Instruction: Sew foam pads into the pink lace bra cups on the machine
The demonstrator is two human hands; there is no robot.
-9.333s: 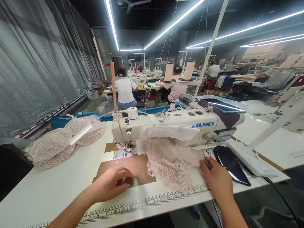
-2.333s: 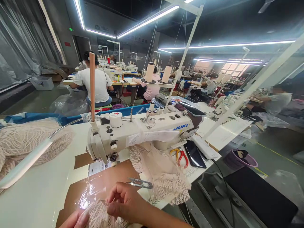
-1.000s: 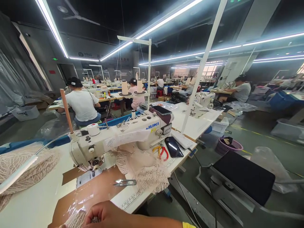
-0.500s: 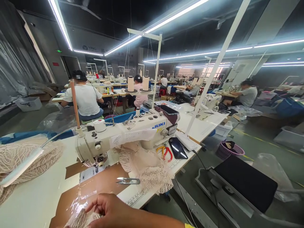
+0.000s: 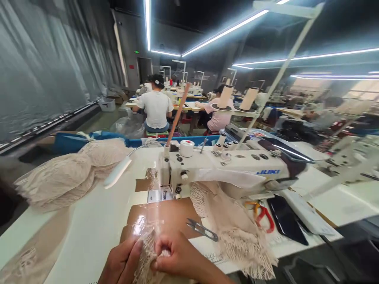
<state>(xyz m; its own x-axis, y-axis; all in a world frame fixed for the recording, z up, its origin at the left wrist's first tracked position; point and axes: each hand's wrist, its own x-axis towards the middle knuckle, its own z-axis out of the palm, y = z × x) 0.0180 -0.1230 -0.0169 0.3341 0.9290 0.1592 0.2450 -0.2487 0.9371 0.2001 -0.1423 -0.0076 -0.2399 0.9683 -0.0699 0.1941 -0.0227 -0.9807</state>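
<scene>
Both hands sit at 6 o'clock, at the low edge of view. Left hand (image 5: 121,263) and right hand (image 5: 177,258) each pinch closed on the net fabric piece (image 5: 147,252), which is bunched between them over the brown cardboard (image 5: 166,215). Thread snips (image 5: 202,230) lie at 2 o'clock from the right hand, apart from it. Sewing machine (image 5: 225,167) stands at 12 o'clock, beyond.

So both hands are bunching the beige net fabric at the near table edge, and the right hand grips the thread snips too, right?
Not quite. The left hand and right hand do bunch the beige net fabric, but the thread snips lie loose on the table just beyond the right hand, gripped by neither. The head view shows this.
</scene>
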